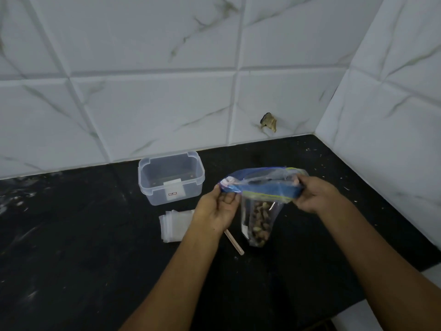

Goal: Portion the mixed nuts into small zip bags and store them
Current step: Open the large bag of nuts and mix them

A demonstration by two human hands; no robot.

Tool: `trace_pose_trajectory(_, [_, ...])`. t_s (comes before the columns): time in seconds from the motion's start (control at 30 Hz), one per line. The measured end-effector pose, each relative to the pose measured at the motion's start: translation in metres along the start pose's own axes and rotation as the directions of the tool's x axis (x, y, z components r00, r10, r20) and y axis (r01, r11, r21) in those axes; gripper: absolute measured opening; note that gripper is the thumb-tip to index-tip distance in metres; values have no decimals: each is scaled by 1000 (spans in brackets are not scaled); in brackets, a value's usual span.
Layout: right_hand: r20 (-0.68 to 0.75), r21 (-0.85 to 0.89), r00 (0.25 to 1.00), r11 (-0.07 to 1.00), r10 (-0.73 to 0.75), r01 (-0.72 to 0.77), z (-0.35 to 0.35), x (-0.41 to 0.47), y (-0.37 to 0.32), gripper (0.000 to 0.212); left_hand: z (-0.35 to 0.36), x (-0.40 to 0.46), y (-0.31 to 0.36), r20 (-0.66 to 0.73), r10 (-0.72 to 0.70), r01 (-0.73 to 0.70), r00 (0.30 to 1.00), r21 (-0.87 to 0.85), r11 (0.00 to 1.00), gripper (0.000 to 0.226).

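Head view, our black counter (71, 235) in a marble-tiled corner (310, 91), one clear tub (170, 177), one wooden stick (234, 242), one stack of small zip bags (175, 225), our left hand (217, 211) and right hand (315, 194) each with a grip pinching one nut bag (260, 199).

I see only one view, from the head camera, which looks forward and down from close above the black counter (71, 259) into the corner of the tiled wall (167, 103), with both forearms reaching in from the bottom edge.
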State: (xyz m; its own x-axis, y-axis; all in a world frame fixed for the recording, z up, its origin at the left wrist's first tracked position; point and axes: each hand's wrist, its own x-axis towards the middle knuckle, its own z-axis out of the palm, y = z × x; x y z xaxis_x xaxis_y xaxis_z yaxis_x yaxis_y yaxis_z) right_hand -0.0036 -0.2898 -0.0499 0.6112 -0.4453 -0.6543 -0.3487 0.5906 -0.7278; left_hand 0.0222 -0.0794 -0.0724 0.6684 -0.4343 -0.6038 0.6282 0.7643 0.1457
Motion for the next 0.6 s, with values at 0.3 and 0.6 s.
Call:
trace_pose_trajectory(0.3, [19, -43, 988, 987, 156, -155, -3, -13, 11, 17, -3, -6, -6, -127, 62, 10, 990, 498, 867, 19])
trace_pose_trajectory(0.6, [249, -265, 951, 958, 182, -114, 11, -18, 6, 22, 13, 3, -28, 727, 242, -299, 643, 528, -795, 30])
